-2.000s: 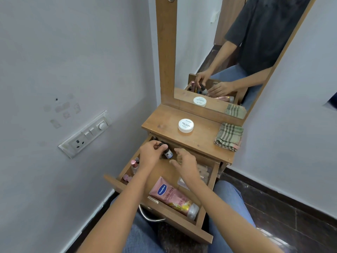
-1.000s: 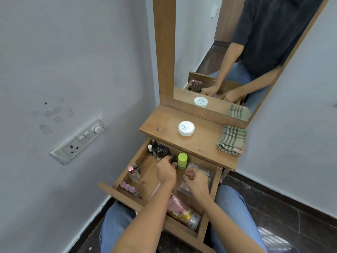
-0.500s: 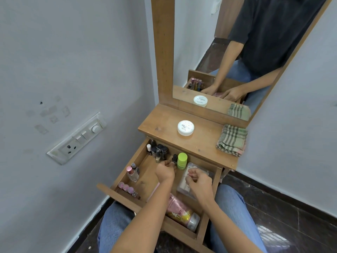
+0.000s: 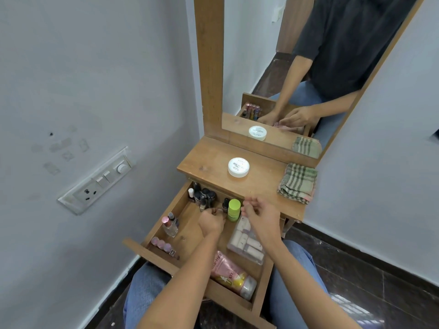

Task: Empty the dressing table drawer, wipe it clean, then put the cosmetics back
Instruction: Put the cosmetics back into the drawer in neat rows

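The wooden drawer (image 4: 166, 256) is pulled out over my lap and holds cosmetics. A cluster of dark nail polish bottles (image 4: 204, 194) stands in its back left corner. My left hand (image 4: 211, 222) is curled inside the drawer, fingertips pinching the base of a small dark bottle (image 4: 225, 204) beside a green-capped bottle (image 4: 234, 210). My right hand (image 4: 260, 213) hovers just right of the green bottle, fingers loosely bent, holding nothing. A clear pouch of rolls (image 4: 248, 245) and a pink lotion tube (image 4: 234, 274) lie under my forearms.
A perfume bottle (image 4: 169, 225) and a row of pink lipsticks (image 4: 161, 244) sit along the drawer's left side. On the tabletop (image 4: 206, 160) are a white jar (image 4: 238, 166) and a folded checked cloth (image 4: 298, 182). A mirror (image 4: 297, 79) stands behind; a wall socket (image 4: 95, 186) is left.
My left hand brought a small bottle into the drawer and has stayed beside the green-capped bottle. My right hand has lifted from the pouch and uncurled toward the tabletop edge.
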The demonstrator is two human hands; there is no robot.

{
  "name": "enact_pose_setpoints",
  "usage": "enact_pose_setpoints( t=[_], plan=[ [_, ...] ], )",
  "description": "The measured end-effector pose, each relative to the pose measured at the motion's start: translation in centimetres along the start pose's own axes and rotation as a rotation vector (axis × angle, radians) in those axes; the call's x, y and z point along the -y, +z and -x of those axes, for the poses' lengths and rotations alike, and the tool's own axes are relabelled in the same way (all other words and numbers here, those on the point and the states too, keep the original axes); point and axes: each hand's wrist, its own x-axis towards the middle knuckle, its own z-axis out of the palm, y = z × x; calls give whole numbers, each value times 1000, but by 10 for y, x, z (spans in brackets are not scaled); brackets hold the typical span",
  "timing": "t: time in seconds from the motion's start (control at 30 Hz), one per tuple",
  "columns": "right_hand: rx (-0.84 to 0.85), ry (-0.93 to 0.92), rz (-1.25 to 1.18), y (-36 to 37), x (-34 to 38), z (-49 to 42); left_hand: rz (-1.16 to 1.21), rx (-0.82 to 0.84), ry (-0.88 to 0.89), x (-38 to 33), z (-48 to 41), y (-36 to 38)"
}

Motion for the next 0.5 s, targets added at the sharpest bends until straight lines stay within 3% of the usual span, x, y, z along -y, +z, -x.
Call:
enact_pose_setpoints(
  t=[0.13, 0.3, 0.5],
  plan=[
    [-84, -136, 167, 3, 28, -37, -30, 12, 99, -1, 27, -20],
    [8, -101, 512, 17, 34, -87, -162, 113, 264, -5, 70, -49],
    [78, -128, 625, 33, 18, -107, -329, 113, 350, 1, 86, -79]
  ],
)
